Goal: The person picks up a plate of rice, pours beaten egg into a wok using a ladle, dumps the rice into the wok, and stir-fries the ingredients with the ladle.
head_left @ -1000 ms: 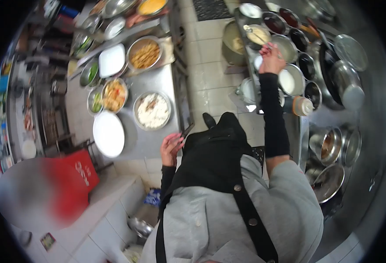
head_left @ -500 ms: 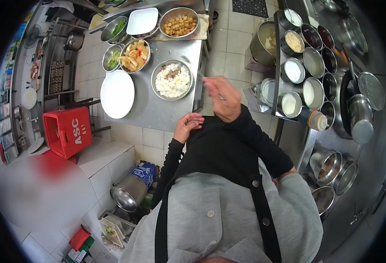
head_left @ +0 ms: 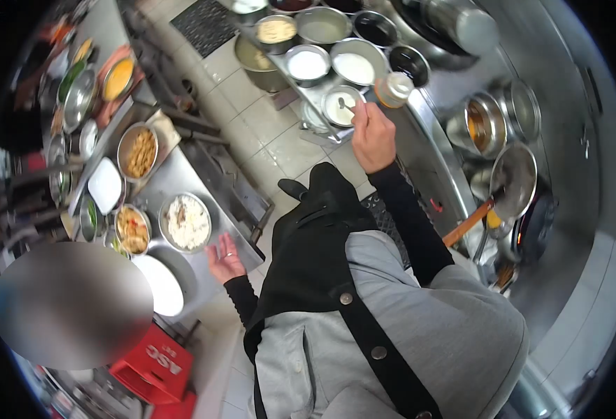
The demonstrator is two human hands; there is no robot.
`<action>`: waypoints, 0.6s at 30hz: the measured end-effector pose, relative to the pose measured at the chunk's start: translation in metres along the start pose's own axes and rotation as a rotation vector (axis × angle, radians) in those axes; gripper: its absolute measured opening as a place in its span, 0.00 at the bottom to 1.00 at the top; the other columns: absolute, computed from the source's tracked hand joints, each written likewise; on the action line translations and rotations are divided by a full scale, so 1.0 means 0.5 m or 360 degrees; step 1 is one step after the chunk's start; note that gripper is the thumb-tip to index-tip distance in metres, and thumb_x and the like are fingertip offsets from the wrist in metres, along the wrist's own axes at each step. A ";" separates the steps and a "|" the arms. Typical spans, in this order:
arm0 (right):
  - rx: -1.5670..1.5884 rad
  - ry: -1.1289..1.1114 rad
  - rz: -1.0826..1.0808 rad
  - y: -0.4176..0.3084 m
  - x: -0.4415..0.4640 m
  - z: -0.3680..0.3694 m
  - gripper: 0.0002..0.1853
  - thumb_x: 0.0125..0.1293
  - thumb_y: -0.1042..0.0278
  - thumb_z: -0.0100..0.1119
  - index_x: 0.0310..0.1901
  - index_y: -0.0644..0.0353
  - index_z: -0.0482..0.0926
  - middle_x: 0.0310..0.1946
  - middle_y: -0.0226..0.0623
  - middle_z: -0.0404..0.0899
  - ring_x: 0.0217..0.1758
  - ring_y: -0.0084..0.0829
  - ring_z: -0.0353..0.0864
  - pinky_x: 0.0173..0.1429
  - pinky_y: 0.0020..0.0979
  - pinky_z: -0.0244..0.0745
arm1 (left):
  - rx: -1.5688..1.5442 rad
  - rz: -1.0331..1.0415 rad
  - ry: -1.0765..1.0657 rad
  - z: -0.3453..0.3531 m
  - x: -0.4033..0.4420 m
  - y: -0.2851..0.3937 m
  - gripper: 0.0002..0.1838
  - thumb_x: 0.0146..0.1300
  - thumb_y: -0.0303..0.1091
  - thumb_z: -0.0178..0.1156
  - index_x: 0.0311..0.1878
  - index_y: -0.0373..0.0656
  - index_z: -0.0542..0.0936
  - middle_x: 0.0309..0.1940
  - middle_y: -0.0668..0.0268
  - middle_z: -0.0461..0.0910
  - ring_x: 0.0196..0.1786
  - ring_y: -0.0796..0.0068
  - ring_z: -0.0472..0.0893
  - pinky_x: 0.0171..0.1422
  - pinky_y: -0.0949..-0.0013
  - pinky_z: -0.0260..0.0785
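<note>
Right hand (head_left: 374, 140): fingers closed together on spoon (head_left: 343, 103), clamped near the end of its handle. Spoon head is at white tub (head_left: 331, 112), over its contents; can't tell if it touches them. Left hand (head_left: 226, 260): holds nothing, palm up, fingers apart, ring on one finger, just beside rice bowl (head_left: 185, 222) at table edge.

Around right hand: bottle (head_left: 394, 89) just beside, upright, orange band. More tubs behind, in rows: two white, one yellowish (head_left: 276, 30), some with dark liquid (head_left: 375, 28). Large pot (head_left: 260, 66) lower down, beside the tub shelf.

Around left hand: steel table (head_left: 199, 281). On it, rice bowl, oval plate (head_left: 160, 285), fried-chunk bowl (head_left: 140, 153), mixed-food bowl (head_left: 133, 230). White dish (head_left: 105, 186) near those.

Farther out: red crate (head_left: 155, 363) lower left; pan (head_left: 516, 178) with wooden handle at right, tilted.
</note>
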State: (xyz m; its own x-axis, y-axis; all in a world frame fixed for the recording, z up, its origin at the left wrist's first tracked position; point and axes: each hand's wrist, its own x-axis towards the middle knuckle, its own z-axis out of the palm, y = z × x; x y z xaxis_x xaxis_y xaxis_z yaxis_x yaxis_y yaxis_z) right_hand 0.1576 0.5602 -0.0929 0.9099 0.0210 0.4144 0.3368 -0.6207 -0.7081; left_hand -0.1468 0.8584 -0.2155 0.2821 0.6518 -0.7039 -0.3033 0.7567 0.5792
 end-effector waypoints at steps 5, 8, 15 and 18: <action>0.0199 -0.0218 0.0875 0.327 -0.085 0.151 0.22 0.69 0.51 0.58 0.45 0.67 0.73 0.26 0.52 0.80 0.31 0.55 0.82 0.37 0.48 0.76 | -0.0055 -0.0053 -0.0281 -0.092 0.134 0.079 0.23 0.62 0.25 0.56 0.59 0.25 0.68 0.53 0.43 0.74 0.61 0.45 0.76 0.62 0.52 0.77; 0.0158 -0.0132 0.0752 0.191 -0.153 0.025 0.38 0.58 0.46 0.71 0.60 0.66 0.66 0.29 0.41 0.81 0.27 0.35 0.82 0.36 0.38 0.76 | 0.0315 0.0437 -0.0246 -0.041 0.111 0.071 0.25 0.57 0.21 0.55 0.59 0.23 0.69 0.52 0.45 0.76 0.56 0.51 0.79 0.62 0.54 0.77; 0.0146 -0.1052 0.1029 0.119 -0.560 -0.258 0.12 0.62 0.59 0.61 0.36 0.60 0.82 0.31 0.45 0.84 0.36 0.42 0.85 0.44 0.41 0.78 | -0.0278 -0.0062 -0.0493 -0.112 0.184 0.066 0.30 0.67 0.34 0.51 0.70 0.31 0.60 0.67 0.52 0.64 0.71 0.61 0.61 0.75 0.62 0.57; 0.0016 -0.1430 0.1063 0.161 -0.748 -0.329 0.15 0.61 0.55 0.62 0.40 0.58 0.84 0.40 0.49 0.83 0.48 0.49 0.82 0.54 0.46 0.76 | -0.0211 -0.0222 -0.0284 -0.077 0.075 0.003 0.27 0.63 0.27 0.52 0.65 0.24 0.63 0.64 0.39 0.67 0.70 0.45 0.67 0.72 0.47 0.66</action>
State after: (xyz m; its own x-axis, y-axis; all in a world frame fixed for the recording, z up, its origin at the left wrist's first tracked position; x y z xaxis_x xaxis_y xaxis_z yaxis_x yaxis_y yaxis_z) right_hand -0.1955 0.3737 -0.2110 0.7522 0.2470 -0.6109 -0.2862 -0.7126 -0.6405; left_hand -0.1717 0.8819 -0.2568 0.4820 0.5488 -0.6830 -0.3635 0.8345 0.4141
